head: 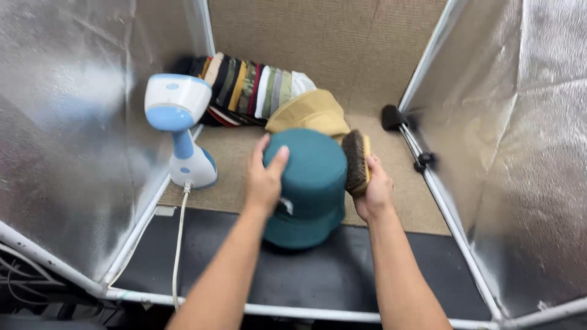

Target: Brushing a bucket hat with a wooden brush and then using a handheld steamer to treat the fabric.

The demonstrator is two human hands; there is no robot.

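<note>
— What's your left hand [264, 178] doing?
— Your grip clasps the teal fabric bucket hat [309, 186], central, above the black mat [318, 275].
— And your right hand [374, 190]?
— It's clenched on the wooden bristle brush [356, 162], touching the hat.

The left hand [264, 177] grips the side of a teal fabric bucket hat [309, 183], fingers spread over its crown. The right hand [374, 190] holds a wooden brush with dark bristles [355, 162] against the hat's right side. Just behind the hat lies a tan cloth cap [310, 112], and beyond it a row of stacked caps in mixed colours [254, 88]. A white and light-blue handheld steamer [180, 125] stands to the left on the beige carpeted tabletop [403, 195], its white cord [179, 244] trailing forward. Silvery foil panels [67, 134] wall the space.
</note>
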